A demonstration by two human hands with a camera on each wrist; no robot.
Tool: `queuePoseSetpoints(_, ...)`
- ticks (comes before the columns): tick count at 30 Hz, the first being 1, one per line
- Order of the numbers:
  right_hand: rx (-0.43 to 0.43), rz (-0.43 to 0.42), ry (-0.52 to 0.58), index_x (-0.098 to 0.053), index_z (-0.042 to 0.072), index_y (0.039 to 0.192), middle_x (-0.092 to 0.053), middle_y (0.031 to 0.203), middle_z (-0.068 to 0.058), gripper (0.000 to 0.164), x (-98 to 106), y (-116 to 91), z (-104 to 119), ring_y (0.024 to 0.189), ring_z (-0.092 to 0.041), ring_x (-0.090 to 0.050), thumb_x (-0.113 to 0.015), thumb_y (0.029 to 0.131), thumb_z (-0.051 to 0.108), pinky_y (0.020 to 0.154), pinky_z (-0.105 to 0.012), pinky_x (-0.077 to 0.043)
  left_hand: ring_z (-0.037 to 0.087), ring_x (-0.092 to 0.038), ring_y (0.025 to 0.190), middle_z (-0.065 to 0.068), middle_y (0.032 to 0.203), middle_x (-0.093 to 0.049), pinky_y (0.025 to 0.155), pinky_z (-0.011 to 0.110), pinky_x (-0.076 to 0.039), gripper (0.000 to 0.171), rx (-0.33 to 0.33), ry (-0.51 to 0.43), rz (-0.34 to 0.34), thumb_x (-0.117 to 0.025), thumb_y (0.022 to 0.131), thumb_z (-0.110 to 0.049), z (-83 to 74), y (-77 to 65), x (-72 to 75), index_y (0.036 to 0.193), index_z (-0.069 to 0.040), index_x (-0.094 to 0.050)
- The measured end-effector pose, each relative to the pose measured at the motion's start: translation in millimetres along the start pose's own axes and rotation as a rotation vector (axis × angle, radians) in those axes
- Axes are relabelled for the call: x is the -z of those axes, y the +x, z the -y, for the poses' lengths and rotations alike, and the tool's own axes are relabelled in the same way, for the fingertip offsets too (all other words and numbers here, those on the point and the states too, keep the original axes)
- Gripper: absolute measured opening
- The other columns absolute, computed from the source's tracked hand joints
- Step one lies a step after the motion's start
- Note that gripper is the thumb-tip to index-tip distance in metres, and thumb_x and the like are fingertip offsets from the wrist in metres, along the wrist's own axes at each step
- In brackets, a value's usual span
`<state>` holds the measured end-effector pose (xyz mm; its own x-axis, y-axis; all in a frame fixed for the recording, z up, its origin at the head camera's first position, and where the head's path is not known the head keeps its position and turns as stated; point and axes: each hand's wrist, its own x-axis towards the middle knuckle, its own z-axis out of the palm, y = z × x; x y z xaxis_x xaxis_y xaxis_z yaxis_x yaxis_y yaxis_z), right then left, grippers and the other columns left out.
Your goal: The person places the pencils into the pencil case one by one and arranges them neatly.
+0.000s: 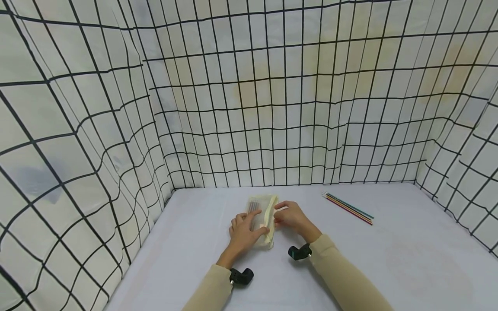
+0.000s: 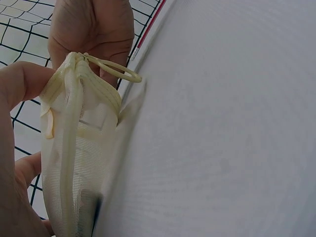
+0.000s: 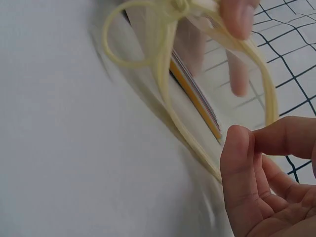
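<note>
A translucent mesh zip pouch (image 1: 264, 201) with pale yellow trim lies between the two hands, several pencils (image 1: 253, 207) showing through it. My left hand (image 1: 245, 231) holds the pouch from the left, its thumb on the trim near the close end and its fingers spread over the mesh. From the other side my right hand (image 1: 292, 216) pinches at the zip edge, thumb and forefinger tips together; what lies between these tips is hidden. A yellow loop (image 2: 137, 78) sticks out from the pouch's near end. In the right wrist view a yellow pencil (image 3: 197, 101) shows inside.
Several coloured pencils (image 1: 349, 209), among them red, yellow and green ones, lie side by side on the white table (image 1: 408, 259) to the right. Black netting (image 1: 285, 99) over pale sheeting stands behind and at both sides. Each wrist wears a small black camera (image 1: 299, 252).
</note>
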<state>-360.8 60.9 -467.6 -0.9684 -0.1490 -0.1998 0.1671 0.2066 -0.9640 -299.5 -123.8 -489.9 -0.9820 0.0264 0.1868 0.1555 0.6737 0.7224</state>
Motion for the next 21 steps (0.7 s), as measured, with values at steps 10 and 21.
queuePoseSetpoints(10, 0.137, -0.045, -0.203, -0.062, 0.001, 0.122, -0.071, 0.096, -0.015, 0.03, 23, 3, 7, 0.075, -0.019, -0.068, -0.063, 0.092, 0.005, 0.067, -0.031, -0.06, 0.039, -0.033, 0.132, 0.024, 0.144, -0.041, 0.105, 0.063, -0.024, 0.068, -0.004, 0.002, 0.001, -0.073, 0.08, -0.047, 0.6, 1.2, 0.7, 0.144, -0.028, -0.057)
queuePoseSetpoints(21, 0.373, -0.022, -0.46, -0.063, 0.005, 0.118, -0.069, 0.095, -0.015, 0.023, 68, -5, 13, 0.075, -0.022, -0.067, -0.063, 0.096, 0.01, 0.069, -0.037, -0.06, 0.039, -0.032, 0.133, 0.023, 0.146, -0.04, 0.108, 0.062, -0.023, 0.069, 0.005, -0.026, 0.011, -0.073, 0.08, -0.048, -0.5, -0.9, 0.9, 0.145, -0.028, -0.057)
